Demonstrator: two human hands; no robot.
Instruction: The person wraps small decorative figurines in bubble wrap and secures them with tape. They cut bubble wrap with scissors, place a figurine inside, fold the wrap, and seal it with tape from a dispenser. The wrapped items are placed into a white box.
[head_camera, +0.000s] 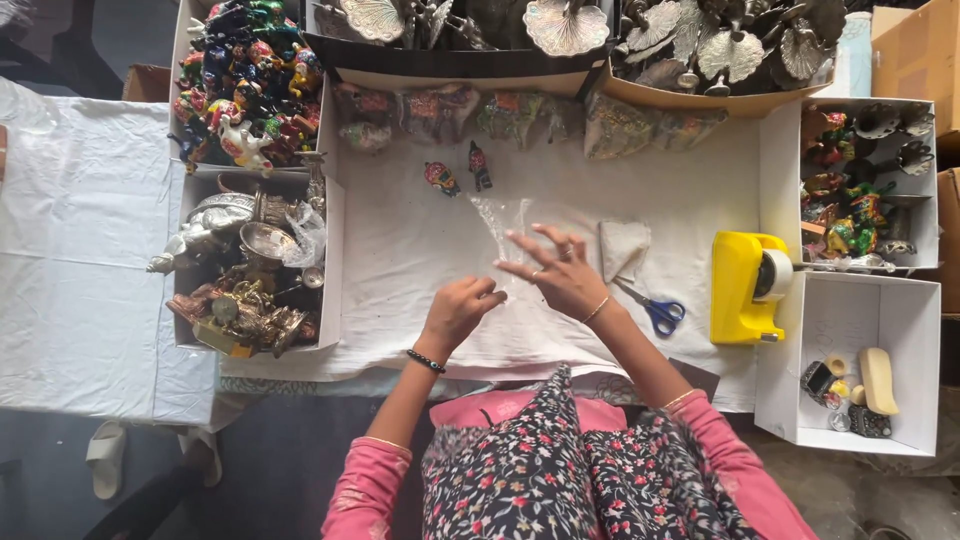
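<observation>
The left hand (462, 306), loosely curled, and the right hand (556, 270), fingers spread flat, press a clear, thin plastic pouch (503, 226) on the white-clothed counter (420, 260); light, limp, slippery, probably best pinched at an edge.

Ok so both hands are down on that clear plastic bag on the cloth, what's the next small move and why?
Probably reach for one of the two small painted figurines just beyond the clear plastic bag. The right hand lies flat on the bag and the left hand is curled at its near edge, so the bag looks flattened and empty, with the figurines lying loose on the white cloth close by.
</observation>
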